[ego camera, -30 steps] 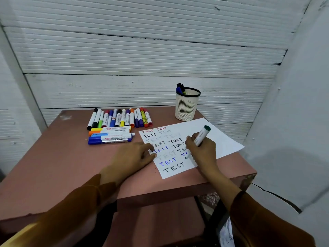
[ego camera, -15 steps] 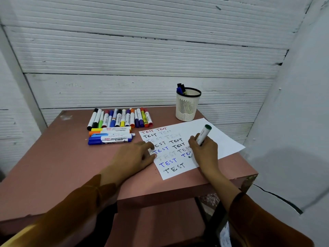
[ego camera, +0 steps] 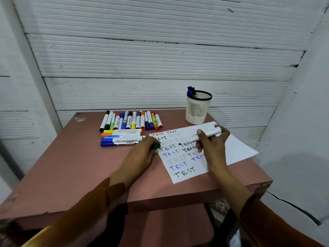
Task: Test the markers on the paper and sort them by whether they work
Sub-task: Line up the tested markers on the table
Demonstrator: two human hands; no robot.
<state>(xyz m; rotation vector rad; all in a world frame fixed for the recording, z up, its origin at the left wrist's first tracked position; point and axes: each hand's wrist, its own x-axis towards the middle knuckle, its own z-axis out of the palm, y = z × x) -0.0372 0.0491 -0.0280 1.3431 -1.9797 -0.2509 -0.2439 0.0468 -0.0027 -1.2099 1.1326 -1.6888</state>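
pink table point(ego camera: 71, 172) fills the lower and middle frame, grey-white ribbed wall panels behind it. white paper point(ego camera: 236, 148) lies angled on the table's right part, its right corner over the table's right edge, covered in rows of "test" in red, black, blue and faint grey.

right hand point(ego camera: 212, 148) is over the centre-right of the paper, fingers curled round a white marker point(ego camera: 206, 135), held lying nearly flat across the upper part of the sheet, dark tip pointing toward frame left, uncapped. can't tell if the tip touches the paper.

left hand point(ego camera: 142, 154) rests at the paper's left edge, centre of frame, fingers curled over a green cap point(ego camera: 155, 146) pinched at the fingertips, just beside the sheet's left edge.

cream mesh pen cup point(ego camera: 197, 111) with black rim stands at the table's far edge, upper right of centre, just beyond the paper, with a blue and a dark marker sticking out on its left side.

row of capped markers point(ego camera: 131, 121) lies side by side at the far centre of the table, mixed cap colours. in front of it, a stack of four markers point(ego camera: 121, 137) lies crosswise: yellow, orange, light blue, dark blue caps at their left ends.

brown sleeves on both arms, bottom of frame.
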